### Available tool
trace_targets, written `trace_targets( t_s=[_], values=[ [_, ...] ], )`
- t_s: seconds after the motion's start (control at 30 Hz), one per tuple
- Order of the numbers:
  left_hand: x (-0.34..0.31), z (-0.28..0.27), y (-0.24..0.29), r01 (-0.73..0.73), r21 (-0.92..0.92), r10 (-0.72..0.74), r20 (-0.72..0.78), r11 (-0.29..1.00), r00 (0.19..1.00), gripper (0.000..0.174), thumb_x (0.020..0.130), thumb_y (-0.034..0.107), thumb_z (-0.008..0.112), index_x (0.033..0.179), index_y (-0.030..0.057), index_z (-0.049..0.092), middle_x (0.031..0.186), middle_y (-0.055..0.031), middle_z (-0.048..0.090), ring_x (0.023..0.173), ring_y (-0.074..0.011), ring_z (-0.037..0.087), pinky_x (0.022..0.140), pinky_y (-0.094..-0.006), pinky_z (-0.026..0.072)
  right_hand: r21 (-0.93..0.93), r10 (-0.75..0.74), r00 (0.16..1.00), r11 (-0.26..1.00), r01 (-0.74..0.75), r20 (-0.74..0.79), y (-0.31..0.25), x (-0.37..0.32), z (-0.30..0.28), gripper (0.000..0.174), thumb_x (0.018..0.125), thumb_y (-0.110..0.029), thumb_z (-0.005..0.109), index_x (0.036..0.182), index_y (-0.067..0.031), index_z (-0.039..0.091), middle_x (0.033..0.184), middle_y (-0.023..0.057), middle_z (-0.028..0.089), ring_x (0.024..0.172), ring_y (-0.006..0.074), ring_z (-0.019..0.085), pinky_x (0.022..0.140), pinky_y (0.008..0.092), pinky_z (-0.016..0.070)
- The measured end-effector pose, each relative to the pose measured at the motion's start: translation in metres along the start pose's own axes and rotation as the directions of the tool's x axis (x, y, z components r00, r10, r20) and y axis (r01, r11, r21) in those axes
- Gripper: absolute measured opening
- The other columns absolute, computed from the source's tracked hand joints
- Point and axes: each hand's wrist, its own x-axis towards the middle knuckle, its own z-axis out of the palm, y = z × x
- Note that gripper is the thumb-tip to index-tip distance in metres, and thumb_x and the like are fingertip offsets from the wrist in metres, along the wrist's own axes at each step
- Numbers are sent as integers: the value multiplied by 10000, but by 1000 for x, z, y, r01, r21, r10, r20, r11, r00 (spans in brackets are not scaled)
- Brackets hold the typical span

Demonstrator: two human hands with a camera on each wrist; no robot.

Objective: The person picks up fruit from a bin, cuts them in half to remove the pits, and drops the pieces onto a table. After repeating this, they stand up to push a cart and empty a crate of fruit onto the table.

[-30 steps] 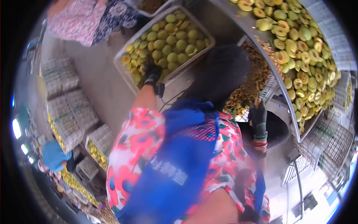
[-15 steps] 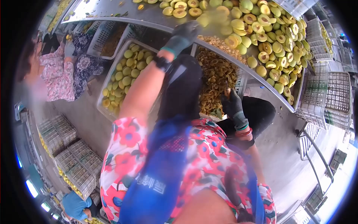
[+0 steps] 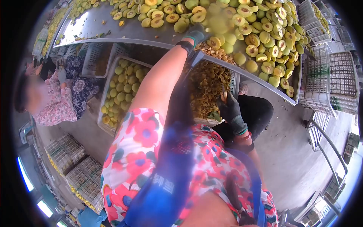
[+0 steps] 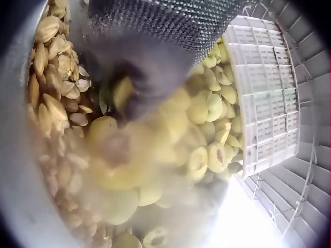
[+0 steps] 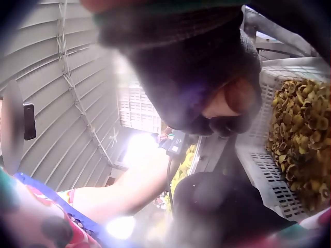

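Observation:
My left hand (image 3: 196,33), in a grey glove with a teal cuff, reaches over the metal table into a heap of halved yellow-green stone fruit (image 3: 264,38). In the left wrist view, blurred, its fingers curl round a fruit half (image 4: 122,93). Loose tan pits (image 4: 50,67) lie beside that hand. My right hand (image 3: 230,109), in a dark glove, stays low over my thigh by a white crate of brown scraps (image 3: 211,85). Its fingers curl round a tan, rounded thing (image 5: 225,102); I cannot tell its kind.
The metal table's raised edge (image 3: 128,41) runs in front of me. Below it on the left stands a crate of fruit (image 3: 121,79). White slatted crates (image 3: 342,81) are stacked at the right. Another person (image 3: 56,96) sits at the left.
My left hand has left the fruit crate, passed over the table edge and reached the fruit heap. My right hand stays low near the scrap crate. The head view has swung toward the table.

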Motion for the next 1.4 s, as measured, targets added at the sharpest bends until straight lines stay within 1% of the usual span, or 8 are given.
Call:
trace_targets(
  t_s=[0.2, 0.33, 0.43, 0.67, 1.03, 1.23, 1.33, 1.4],
  values=[
    [-77, -41, 11, -376, -275, 375, -60, 885, 925, 571, 779, 346, 660, 1199, 5, 476, 1137, -145, 556, 1001, -208, 556, 853, -306, 453, 268, 123, 989, 953, -141, 84, -7, 1, -13, 209, 814, -81, 562, 1012, -46, 507, 661, -17, 492, 498, 57, 465, 436, 227, 391],
    [-138, -46, 12, -716, -275, 643, -316, 641, 697, 502, 837, 298, 621, 1217, 27, 436, 1052, -165, 578, 976, -290, 577, 857, -357, 440, 350, 36, 999, 936, -44, 30, -35, 11, -24, 217, 817, -57, 546, 1028, -36, 501, 679, -27, 493, 505, 51, 461, 447, 213, 388],
    [-183, -48, 20, -690, -367, 607, -329, 624, 724, 494, 852, 314, 606, 1221, 36, 430, 1018, -156, 575, 953, -277, 587, 835, -347, 454, 226, -132, 985, 962, 154, -110, -74, 24, -39, 215, 818, -59, 556, 1024, -36, 502, 673, -23, 491, 519, 46, 469, 454, 218, 390],
    [-242, -55, 30, -640, -401, 576, -282, 656, 767, 404, 883, 316, 562, 1165, 31, 510, 993, -152, 608, 937, -234, 607, 804, -322, 472, -174, -424, 892, 901, 397, -159, -150, 29, -80, 290, 777, -82, 621, 1027, -15, 491, 703, 181, 583, 631, 350, 601, 528, 379, 451],
    [-263, -33, 44, -678, -576, 539, -428, 456, 726, 309, 940, 267, 447, 1031, 14, 599, 933, -148, 624, 846, -260, 611, 751, -325, 475, -109, -311, 930, 949, 295, -196, -153, 19, -63, 283, 777, -92, 630, 1007, -12, 485, 703, 213, 581, 666, 409, 585, 522, 428, 441],
    [-242, -18, 26, -822, -101, 697, -479, 560, 534, 239, 933, 193, 437, 936, 24, 606, 898, -138, 626, 755, -296, 611, 667, -367, 486, -156, -209, 975, 968, 196, -72, -149, 14, -57, 324, 785, -85, 619, 1053, -3, 457, 715, 235, 573, 686, 424, 578, 525, 419, 444],
    [-236, -12, 14, -733, 27, 712, -264, 680, 651, 214, 927, 180, 443, 974, 30, 589, 907, -121, 634, 739, -307, 613, 645, -381, 489, -95, -306, 951, 949, 302, -33, -151, 15, -60, 304, 792, -90, 611, 1040, -2, 460, 722, 220, 577, 643, 390, 587, 517, 414, 441],
    [-235, -6, 12, -752, -56, 694, -345, 657, 632, 365, 958, 281, 336, 972, 17, 589, 907, -124, 646, 777, -282, 628, 717, -339, 496, -96, -375, 924, 925, 367, -78, -147, 14, -54, 271, 810, -93, 596, 1033, -9, 467, 703, 172, 582, 574, 321, 585, 490, 384, 435]
  ],
)
